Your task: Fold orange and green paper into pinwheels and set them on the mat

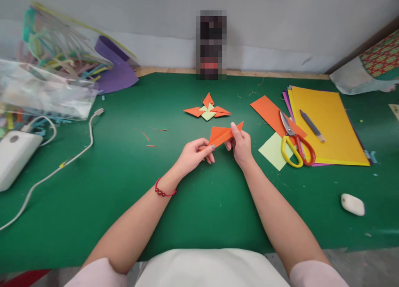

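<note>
Head-worn camera, looking forward-down, close over green table [93,175].

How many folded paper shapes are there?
2. An orange folded piece is held between the left hand and right hand; an orange-and-green star lies on the green mat behind it. Some may be hidden.

No words, numbers or brand marks can be read anywhere in the view. The dark object [211,45] standing at the back edge of the table [199,204] is blurred into blocks, so any label on it cannot be made out. The patterned sheet [382,54] at the far right shows only ornament, no letters. A pale slip [395,110] at the right edge is too small to tell.
</note>
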A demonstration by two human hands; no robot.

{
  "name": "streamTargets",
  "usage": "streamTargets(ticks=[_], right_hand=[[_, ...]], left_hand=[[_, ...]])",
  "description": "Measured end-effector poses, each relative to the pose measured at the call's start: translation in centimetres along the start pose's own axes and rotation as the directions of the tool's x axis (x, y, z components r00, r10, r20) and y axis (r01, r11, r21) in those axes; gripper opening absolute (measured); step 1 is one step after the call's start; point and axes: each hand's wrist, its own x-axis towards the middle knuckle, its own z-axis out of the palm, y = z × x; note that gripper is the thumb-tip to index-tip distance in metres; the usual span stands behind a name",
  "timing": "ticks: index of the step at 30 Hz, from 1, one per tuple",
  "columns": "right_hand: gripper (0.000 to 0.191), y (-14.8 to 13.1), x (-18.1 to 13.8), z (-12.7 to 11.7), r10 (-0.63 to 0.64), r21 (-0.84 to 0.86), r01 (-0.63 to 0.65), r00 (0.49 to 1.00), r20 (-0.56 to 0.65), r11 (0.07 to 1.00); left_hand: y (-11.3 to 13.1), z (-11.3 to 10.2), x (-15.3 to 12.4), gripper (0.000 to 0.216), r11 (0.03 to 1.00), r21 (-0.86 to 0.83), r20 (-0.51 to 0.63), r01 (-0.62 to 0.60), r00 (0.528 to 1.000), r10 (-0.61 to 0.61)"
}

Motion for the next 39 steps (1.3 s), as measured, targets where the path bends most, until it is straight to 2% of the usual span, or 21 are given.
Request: streamTargets(ticks=[4,6,13,17,25,30,33,39], right_hand=[[0.048,-0.5,-0.3,0.0,-0.004,-0.112,0.023,0.985,0.174,0.993],[0.049,-0.8,-0.5,0.0,-0.004,-0.162,0.037,0.979,0.203,0.986],[0.052,-0.8,-0.4,0.1,0.0,-0.182,0.031,0.986,0.167,0.983],[0.053,-0.7,-0.7,0.2,0.024,-0.202,0.019,0.978,0.209,0.979],[0.054,-0.5,-0.7,0.3,0.053,-0.17,-0.026,0.987,0.154,0.985],[0.058,0.1,-0.2,0.2,0.052,-0.041,-0.049,0.996,0.079,0.998],[0.055,0.0,-0.3,0.2,0.05,-0.028,-0.047,0.992,0.116,0.998],[0.045,-1.0,-0.8,0.8,0.046,-0.09,-0.022,0.961,0.271,0.996]], left_hand=[[0.0,-0.1,-0.1,0.03,1.0,0.006,0.017,-0.014,1.0,0.014],[0.0,-0.1,-0.2,0.03,1.0,0.019,0.011,-0.025,1.0,0.025],[-0.1,0.1,-0.2,0.028,0.996,0.062,-0.031,-0.059,0.998,0.061],[-0.1,0.2,-0.1,0.029,0.998,0.023,-0.037,-0.063,0.997,0.064],[0.1,0.1,-0.1,0.029,0.999,-0.027,0.012,-0.044,0.999,0.045],[-0.1,0.1,-0.1,0.03,1.0,-0.009,0.07,-0.016,0.997,0.017],[-0.1,0.0,0.0,0.035,0.999,0.003,0.062,-0.037,0.997,0.037],[0.1,-0.1,-0.1,0.044,0.996,0.031,0.066,-0.087,0.994,0.085]])
